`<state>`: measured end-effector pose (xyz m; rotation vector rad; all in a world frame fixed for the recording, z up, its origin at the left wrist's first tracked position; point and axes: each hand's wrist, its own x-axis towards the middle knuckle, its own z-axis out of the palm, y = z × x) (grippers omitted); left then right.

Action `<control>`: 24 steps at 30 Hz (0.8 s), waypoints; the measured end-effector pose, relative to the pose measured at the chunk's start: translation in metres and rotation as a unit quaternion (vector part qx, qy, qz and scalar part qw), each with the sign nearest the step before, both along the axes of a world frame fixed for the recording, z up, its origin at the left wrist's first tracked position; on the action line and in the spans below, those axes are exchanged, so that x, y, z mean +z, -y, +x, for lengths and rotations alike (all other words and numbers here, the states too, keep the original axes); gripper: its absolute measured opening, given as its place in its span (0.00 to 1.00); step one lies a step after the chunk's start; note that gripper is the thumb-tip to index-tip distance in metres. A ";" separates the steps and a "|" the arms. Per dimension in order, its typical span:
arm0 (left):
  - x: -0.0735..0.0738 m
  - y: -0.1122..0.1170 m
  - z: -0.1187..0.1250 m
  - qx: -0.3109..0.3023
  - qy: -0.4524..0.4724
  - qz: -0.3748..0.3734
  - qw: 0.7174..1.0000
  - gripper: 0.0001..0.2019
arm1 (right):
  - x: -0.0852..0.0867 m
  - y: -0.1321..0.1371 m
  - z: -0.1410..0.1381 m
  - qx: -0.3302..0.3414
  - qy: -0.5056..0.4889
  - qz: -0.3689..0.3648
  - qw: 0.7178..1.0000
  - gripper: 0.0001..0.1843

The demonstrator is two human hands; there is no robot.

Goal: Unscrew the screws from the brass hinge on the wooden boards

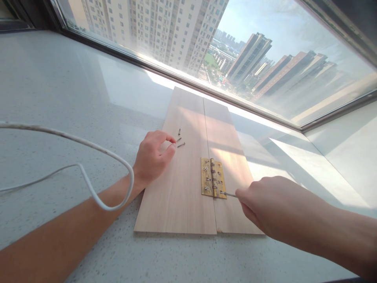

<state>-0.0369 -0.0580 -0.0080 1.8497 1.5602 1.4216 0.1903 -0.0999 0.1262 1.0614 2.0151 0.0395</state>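
A brass-coloured hinge lies open across the seam between two pale wooden boards. Screw heads show in its left leaf. My right hand is closed round a screwdriver, its handle hidden in my grip. The thin metal shaft reaches the lower hole of the right leaf. On the left board, my left hand pinches thumb and index finger at the end of a small screw. Two more loose screws lie beside it, an upper screw and a lower screw.
Under the boards is a speckled white sill. A white cable loops in from the left, in front of my left forearm. Along the far side runs a window frame, with tall buildings outside. Sunlight streaks the boards.
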 end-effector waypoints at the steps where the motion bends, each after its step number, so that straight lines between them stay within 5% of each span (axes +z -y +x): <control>1: 0.000 0.000 0.000 0.001 0.000 0.000 1.000 0.06 | 0.001 0.000 -0.003 0.019 0.014 -0.010 1.000 0.09; 7: 0.001 0.000 0.000 0.001 0.001 0.006 1.000 0.06 | 0.005 0.003 -0.019 0.154 0.039 -0.039 0.987 0.14; 9: 0.001 0.000 0.000 0.001 0.003 0.005 1.000 0.06 | 0.005 0.004 -0.021 0.143 0.027 -0.024 0.989 0.13; 16: 0.001 0.000 0.001 -0.004 0.008 0.004 1.000 0.06 | 0.002 0.006 -0.010 -0.090 -0.049 0.022 0.994 0.12; 20: 0.001 0.000 0.001 -0.003 0.005 0.003 1.000 0.06 | 0.005 0.000 -0.009 -0.250 -0.171 0.002 0.953 0.15; 24: 0.001 0.000 0.000 -0.005 0.002 0.004 1.000 0.06 | 0.008 -0.010 -0.014 -0.395 -0.149 -0.023 0.906 0.19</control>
